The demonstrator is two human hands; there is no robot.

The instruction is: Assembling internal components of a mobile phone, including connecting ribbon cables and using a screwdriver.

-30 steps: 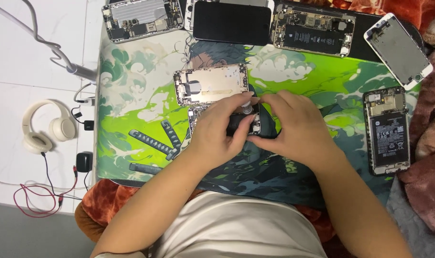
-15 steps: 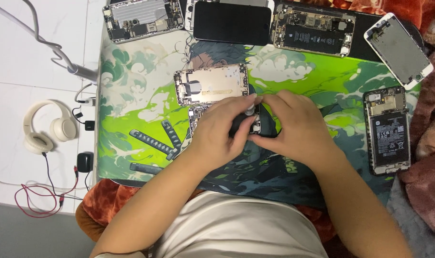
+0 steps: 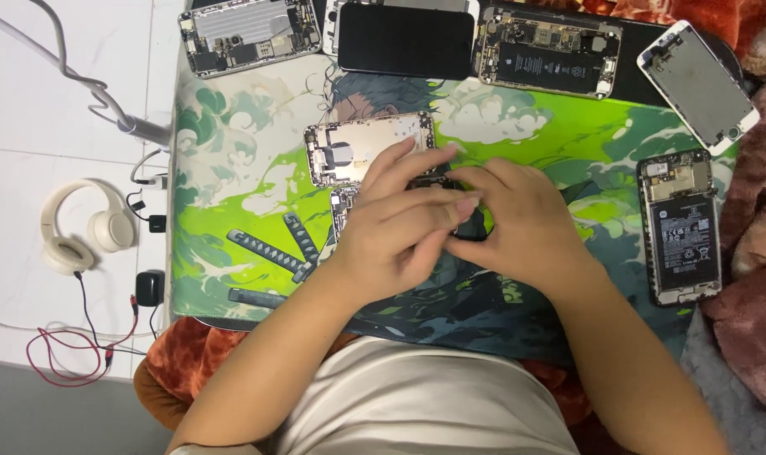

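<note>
Covering most of the work surface is a printed desk mat (image 3: 231,194) in greens, white and dark teal, laid over a white tiled floor (image 3: 54,93) that shows along the view's left side. Both hands meet near the mat's middle. The left hand (image 3: 395,227) lies on top with its fingers stretched out flat and slightly spread, the fingertips reaching across a small dark phone part (image 3: 471,227) that is almost wholly hidden under the two hands; whether those fingers pinch it cannot be told. The right hand (image 3: 522,223) curls in from the other side, its fingers bent against the same part and touching the left fingertips. Just beyond the hands lies an opened phone frame (image 3: 349,152), pale and metallic, partly covered by the left fingers.

Along the mat's far edge sit a gutted phone body (image 3: 248,34), a dark phone screen (image 3: 404,40) and an opened phone with its battery showing (image 3: 547,55). A white screen panel (image 3: 699,84) lies tilted at the far corner, and another open phone with a black battery (image 3: 677,227) rests upright near a reddish-brown blanket (image 3: 757,253). On the floor are cream headphones (image 3: 80,232), a small black charger (image 3: 149,286) and a red cable (image 3: 63,354). A grey bent lamp arm (image 3: 88,88) reaches toward the mat.
</note>
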